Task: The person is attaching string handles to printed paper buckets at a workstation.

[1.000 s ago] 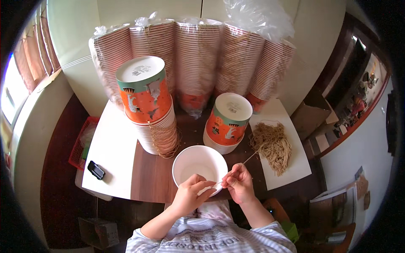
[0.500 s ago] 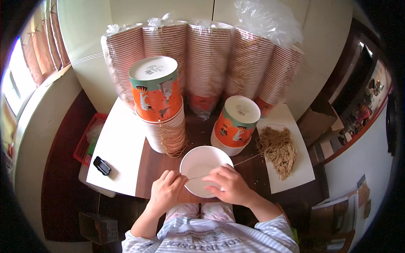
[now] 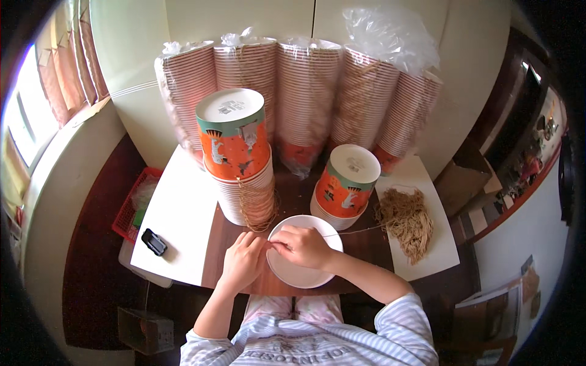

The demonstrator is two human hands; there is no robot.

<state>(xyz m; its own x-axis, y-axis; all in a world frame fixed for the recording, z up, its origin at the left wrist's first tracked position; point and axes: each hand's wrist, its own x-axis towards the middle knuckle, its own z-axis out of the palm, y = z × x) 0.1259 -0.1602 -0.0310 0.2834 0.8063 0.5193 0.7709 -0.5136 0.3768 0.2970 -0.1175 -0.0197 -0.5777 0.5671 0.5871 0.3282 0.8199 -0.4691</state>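
Observation:
A white paper bucket (image 3: pixel 299 276) stands mouth up at the table's front edge. Over its left rim, my left hand (image 3: pixel 244 259) pinches a thin tan string (image 3: pixel 351 232). My right hand (image 3: pixel 308 247) is closed on the same string above the bucket's mouth, its fingertips meeting those of the left. From there the string runs right to a loose tan bundle of string (image 3: pixel 406 222) on a white board. The short end between my fingers is too small to make out.
An orange and green upside-down bucket stack (image 3: pixel 238 146), hung with string loops (image 3: pixel 256 201), stands behind on the left. A shorter stack (image 3: pixel 345 183) is behind on the right. Bagged bucket stacks (image 3: pixel 308 91) line the back. A black plastic holder (image 3: pixel 154 242) lies left.
My right hand has moved left along the string and closed, reaching the left hand at the rim. My left hand has barely moved. The whole view has shifted slightly.

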